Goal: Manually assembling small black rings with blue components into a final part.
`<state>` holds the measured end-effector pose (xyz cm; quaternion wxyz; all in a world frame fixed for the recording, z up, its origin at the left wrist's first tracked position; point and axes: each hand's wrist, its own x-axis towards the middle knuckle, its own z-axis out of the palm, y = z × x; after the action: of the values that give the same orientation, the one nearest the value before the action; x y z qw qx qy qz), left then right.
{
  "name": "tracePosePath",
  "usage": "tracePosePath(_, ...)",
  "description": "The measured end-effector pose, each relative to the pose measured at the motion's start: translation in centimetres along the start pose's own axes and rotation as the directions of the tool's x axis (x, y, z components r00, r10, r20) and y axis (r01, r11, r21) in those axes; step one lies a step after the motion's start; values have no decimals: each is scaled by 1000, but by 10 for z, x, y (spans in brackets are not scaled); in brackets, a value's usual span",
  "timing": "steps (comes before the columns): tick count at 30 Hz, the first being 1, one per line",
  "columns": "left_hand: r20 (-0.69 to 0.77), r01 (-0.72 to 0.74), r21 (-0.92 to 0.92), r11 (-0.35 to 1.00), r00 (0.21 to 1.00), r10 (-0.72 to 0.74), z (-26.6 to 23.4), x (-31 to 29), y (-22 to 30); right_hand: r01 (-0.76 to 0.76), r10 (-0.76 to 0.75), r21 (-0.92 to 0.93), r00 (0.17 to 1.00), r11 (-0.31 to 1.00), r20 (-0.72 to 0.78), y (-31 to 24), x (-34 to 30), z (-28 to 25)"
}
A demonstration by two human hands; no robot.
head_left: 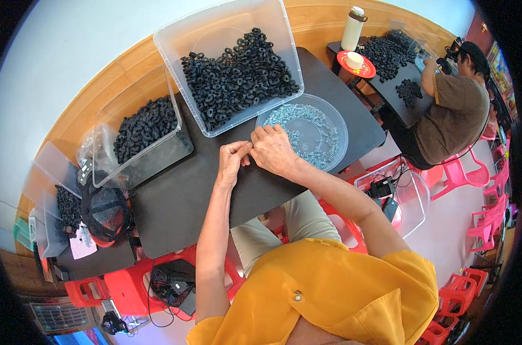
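Observation:
My left hand [234,159] and my right hand [271,148] meet above the dark table [186,207], fingertips pinched together. What they pinch is hidden or too small to name. Just beyond them a large clear bin [209,31] holds many small black ring-shaped parts [238,77]. Beside my right hand lies a round, shallow clear tub [342,138] with small shiny metal pieces [324,129] scattered round its bottom. To the left, a second clear bin [157,155] holds more black parts [146,126].
At the right, a co-worker [459,109] sits by another table [387,92] heaped with black parts. A white bottle [353,29] and a red plate [356,64] stand there. Red stools [126,287] and a clear box with electronics [410,201] surround my table. Someone's dark cap [104,210] shows at left.

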<state>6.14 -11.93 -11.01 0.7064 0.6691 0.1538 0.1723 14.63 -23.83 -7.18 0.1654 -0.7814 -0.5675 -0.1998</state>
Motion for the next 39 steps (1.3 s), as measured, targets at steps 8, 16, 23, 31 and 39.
tracePosePath(8, 16, 10, -30, 1000, 1000, -9, -3, 2, -6, 44, -43, -9, 998, 999, 53, 1, 0, -2)
tracePosePath(16, -144, 21, -243, 970, 988, -58, -2, 0, 3, -34, 115, 360, 972, 932, -207, -41, -30, -28)
tracePosePath(23, -237, -105, -162, 981, 969, 65, -7, -11, 67, -103, 129, 431, 991, 896, -32, -50, -72, -1)
tracePosePath(31, -520, -73, 433, 898, 794, 315, -121, -12, 153, -77, 109, 479, 993, 874, -40, -47, -74, 0)
tracePosePath(39, -630, -131, 548, 826, 586, 511, -174, -2, 162, -72, 116, 487, 992, 871, -59, -45, -74, 2)
